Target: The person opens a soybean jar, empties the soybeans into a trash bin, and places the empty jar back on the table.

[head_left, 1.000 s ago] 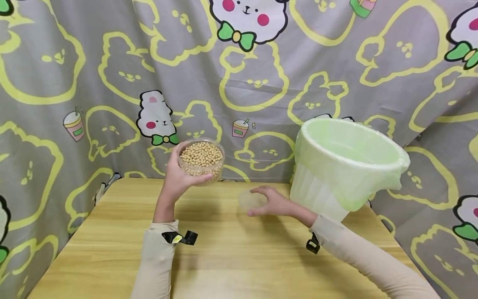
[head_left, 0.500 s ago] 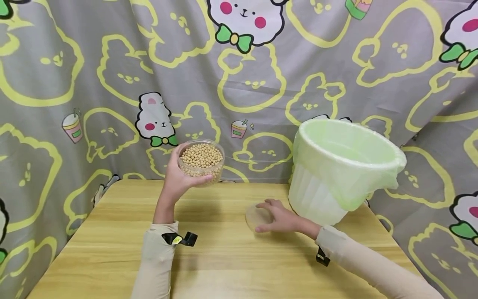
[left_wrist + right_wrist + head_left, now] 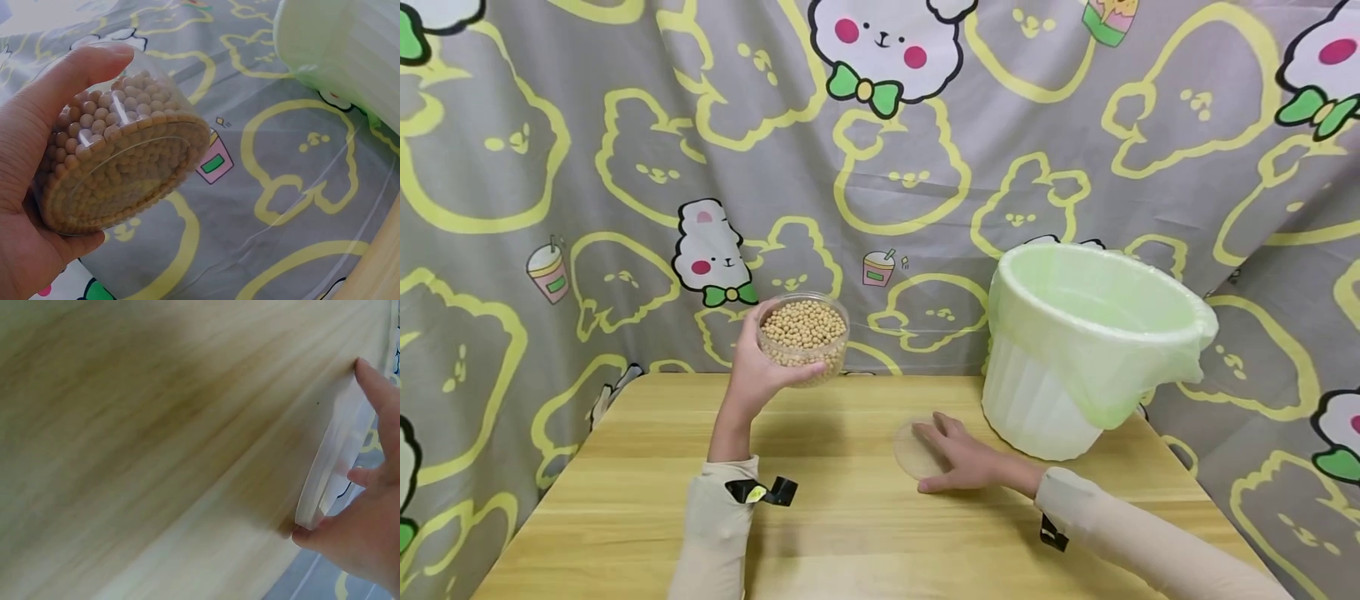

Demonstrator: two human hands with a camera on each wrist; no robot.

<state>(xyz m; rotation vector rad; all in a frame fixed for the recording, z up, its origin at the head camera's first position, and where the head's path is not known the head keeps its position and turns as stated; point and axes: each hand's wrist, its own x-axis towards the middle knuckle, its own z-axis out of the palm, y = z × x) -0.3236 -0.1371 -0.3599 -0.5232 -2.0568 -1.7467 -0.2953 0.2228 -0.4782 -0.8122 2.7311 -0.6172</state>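
My left hand [image 3: 757, 354] grips a round clear plastic jar [image 3: 833, 360] from its left side, held up over the back of the table. Pale yellow soybeans [image 3: 805, 323] fill most of the jar, whose top is uncovered. Through its bottom, tipped toward the left wrist view, the beans [image 3: 119, 172] show. My right hand [image 3: 966, 457] holds a thin round clear lid [image 3: 913, 454] by its edge, thumb and fingers spread across it. The right wrist view has the lid [image 3: 320, 469] right at the tabletop, thumb at one end and a fingertip at the other.
A white ribbed bin [image 3: 1037, 408] with a pale green liner [image 3: 1105, 367] over its rim stands at the table's back right, close to my right forearm. Behind the wooden table [image 3: 820, 525] hangs a grey curtain [image 3: 925, 258] with cartoon prints.
My right hand has lowered the lid toward the tabletop and come slightly nearer and to the right. The left hand holds the jar in nearly the same place.
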